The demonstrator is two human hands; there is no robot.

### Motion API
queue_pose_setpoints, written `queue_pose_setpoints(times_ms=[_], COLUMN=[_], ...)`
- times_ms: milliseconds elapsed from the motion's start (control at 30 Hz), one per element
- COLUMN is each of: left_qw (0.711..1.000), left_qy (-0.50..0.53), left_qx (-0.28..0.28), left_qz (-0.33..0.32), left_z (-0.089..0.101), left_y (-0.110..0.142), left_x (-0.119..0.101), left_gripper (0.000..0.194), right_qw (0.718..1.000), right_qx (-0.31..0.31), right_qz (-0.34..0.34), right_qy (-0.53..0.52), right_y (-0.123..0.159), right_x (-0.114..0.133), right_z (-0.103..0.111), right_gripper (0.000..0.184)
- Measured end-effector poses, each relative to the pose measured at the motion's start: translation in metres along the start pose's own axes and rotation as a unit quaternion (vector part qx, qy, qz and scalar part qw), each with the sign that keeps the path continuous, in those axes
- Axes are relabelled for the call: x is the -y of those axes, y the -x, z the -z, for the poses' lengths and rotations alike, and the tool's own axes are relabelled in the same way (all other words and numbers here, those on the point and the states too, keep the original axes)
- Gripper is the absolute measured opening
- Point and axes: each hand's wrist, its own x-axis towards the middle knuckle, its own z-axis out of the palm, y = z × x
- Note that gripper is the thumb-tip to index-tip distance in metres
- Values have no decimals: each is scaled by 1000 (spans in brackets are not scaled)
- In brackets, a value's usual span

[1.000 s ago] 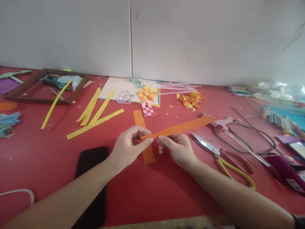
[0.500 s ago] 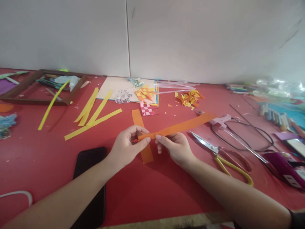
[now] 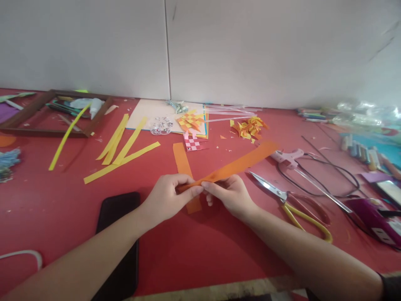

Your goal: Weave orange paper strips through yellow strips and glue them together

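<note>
My left hand (image 3: 169,196) pinches the near end of an orange paper strip (image 3: 244,161) between thumb and fingers. Right beside it, my right hand (image 3: 230,194) grips the same strip, thumb on top and fingers curled beneath. The two thumb tips nearly meet. From there the strip slants up to the right, its far end raised near a pink glue gun (image 3: 290,159). A second orange paper strip (image 3: 181,156) lies on the table below my hands, partly covered by them. Scissors (image 3: 275,190) with red and yellow handles lie right of my right hand.
Yellow paper strips (image 3: 123,163) lie to the left, and a black phone (image 3: 120,209) sits by my left forearm. Behind are a checkered pink paper fish (image 3: 191,143), a woven orange-yellow piece (image 3: 190,121), orange-yellow scraps (image 3: 250,127) and a wooden frame (image 3: 31,130). Cables loop at right.
My hands have come closer together on the strip, and its held end now tucks into my left hand. The strip's far part is tilted higher. The view has shifted slightly.
</note>
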Motion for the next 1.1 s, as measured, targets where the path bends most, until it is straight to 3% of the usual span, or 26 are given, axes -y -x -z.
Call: queue_pose_setpoints(times_ms=[267,433,667,1100], left_qw=[997,995,999,996], left_qy=[74,93,30,91], left_qx=[18,27,-7,8], left_qz=[14,6,-34,-26], left_z=[2,0,-1,-2], left_y=[-2,0,0,-2], left_x=[3,0,0,1], left_gripper=[34,28,32,20], right_qw=[993,994,998,994], right_qx=[-92,-74,3,-66], right_qz=[1,3,-4,-56], right_qy=[-79,-77,-59,-68], right_y=[-11,-8,-1,-3], right_x=[4,5,1,4], right_z=[10,5,0,0], right_gripper=[30,32,23,33])
